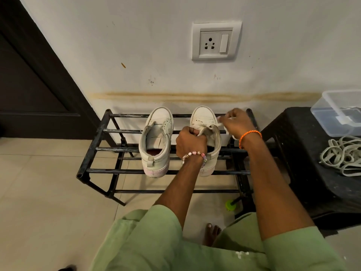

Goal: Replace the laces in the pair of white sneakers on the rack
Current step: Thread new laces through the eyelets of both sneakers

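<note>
While two white sneakers sit side by side on the top bars of a black metal rack [117, 171] against a stained white wall [136, 45], the risk is the open gaps. The right sneaker [213, 137] rests on thin rails only, so a hard tug on its lace [212, 125] could tip it or drag it between the bars. The left hand [190, 142] is clenched on that shoe's tongue, steadying it; the right hand [237, 122] pinches the lace just right of the eyelets. The left sneaker [156, 141] appears laceless. Beige floor tiles [39, 182] lie below. On a black stool [304, 153] to the right sit a clear tub [332, 106] and a loose pile of laces [343, 155].
</note>
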Demonstrator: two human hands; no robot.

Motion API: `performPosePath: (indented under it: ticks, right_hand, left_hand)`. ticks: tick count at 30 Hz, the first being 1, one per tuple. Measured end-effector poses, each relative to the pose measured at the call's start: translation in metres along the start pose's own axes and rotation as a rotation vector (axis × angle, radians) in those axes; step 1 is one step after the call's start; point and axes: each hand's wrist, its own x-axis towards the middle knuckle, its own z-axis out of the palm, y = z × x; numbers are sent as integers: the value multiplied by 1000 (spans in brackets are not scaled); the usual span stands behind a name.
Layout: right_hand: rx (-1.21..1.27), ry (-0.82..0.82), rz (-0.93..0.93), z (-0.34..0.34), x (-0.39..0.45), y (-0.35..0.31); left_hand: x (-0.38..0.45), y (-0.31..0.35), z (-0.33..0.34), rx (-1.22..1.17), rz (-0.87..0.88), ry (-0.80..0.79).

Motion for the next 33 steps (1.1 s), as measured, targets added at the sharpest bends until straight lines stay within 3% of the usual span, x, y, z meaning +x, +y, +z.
performPosePath:
  ticks: [3, 8, 15, 19, 22, 25, 27, 30, 33]
  right_hand:
    - [-188, -223, 171, 13, 7, 17]
    - [-134, -246, 74, 13, 7, 17]
    - [492, -170, -50, -8, 0, -11]
    - [643, -172, -33, -13, -7, -18]
    - [473, -79, 26, -11, -3, -13]
    - [-60, -103, 88, -12, 2, 0]
    - [-257, -108, 95, -9, 5, 11]
    - [-189, -51, 66, -5, 8, 15]
    - [-125, -132, 28, -1, 10, 12]
  left_hand:
    - [0, 0, 0, 14, 2, 4]
    - [0, -1, 1, 25, 5, 3]
    - [1, -1, 1, 52, 15, -3]
    - [2, -3, 1, 64, 24, -7]
    - [2, -3, 1, 63, 25, -5]
    - [3, -4, 2, 53, 25, -7]
    - [5, -6, 3, 52, 42, -27]
    - [18, -8, -1, 133, 114, -166]
    - [34, -2, -16, 226, 95, -439]
